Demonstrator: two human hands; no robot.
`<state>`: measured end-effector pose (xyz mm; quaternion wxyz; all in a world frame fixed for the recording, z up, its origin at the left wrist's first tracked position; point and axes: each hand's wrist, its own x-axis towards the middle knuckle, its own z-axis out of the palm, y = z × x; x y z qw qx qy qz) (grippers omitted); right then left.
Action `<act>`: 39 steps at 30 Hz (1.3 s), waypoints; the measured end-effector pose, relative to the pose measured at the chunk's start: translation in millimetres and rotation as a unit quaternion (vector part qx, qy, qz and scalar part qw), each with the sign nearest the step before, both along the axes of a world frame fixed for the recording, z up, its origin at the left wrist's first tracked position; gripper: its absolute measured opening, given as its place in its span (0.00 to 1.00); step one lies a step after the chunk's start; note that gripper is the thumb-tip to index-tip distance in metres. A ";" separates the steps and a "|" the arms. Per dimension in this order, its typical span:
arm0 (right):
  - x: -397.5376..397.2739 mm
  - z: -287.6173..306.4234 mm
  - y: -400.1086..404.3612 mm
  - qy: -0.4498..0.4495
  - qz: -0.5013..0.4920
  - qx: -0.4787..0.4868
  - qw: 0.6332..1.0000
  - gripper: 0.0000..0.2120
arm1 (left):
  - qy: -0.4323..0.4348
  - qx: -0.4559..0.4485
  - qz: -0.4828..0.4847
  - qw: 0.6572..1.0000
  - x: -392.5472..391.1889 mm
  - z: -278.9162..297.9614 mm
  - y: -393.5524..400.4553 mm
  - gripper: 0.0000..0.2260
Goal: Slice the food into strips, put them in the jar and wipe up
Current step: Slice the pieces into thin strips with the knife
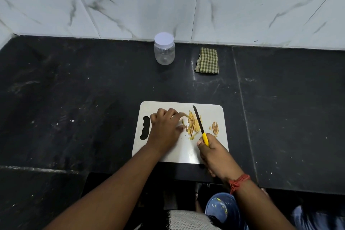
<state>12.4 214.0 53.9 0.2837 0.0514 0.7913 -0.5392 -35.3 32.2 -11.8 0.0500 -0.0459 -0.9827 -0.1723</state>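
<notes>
- Jar [164, 49], clear with a white lid on, stands upper centre of the frame on the black counter [74, 89], against the marble wall.
- Left hand [165, 127], fingers curled, rests on the white cutting board [211, 114] at centre, its fingertips at the pile of yellowish strips [192, 123].
- Right hand [212, 153] grips the yellow-handled knife [200, 127], blade lying along the strips' right side.
- Unsliced piece [215, 127] lies right of the blade.
- Checked cloth [207, 61] sits folded, upper right of the jar.
</notes>
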 end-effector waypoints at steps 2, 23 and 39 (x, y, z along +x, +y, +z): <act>-0.5 1.1 0.9 0.001 -0.001 0.000 1.000 0.10 | 0.009 0.005 0.007 1.000 0.9 -2.3 -1.9 0.09; -10.0 3.0 -6.7 0.012 0.012 0.008 1.000 0.08 | -0.014 -0.019 0.064 0.998 -5.7 0.4 -14.6 0.05; -5.6 -30.2 -39.5 0.040 0.105 0.168 0.979 0.08 | -0.060 0.091 0.154 0.982 -4.6 -4.1 -8.1 0.04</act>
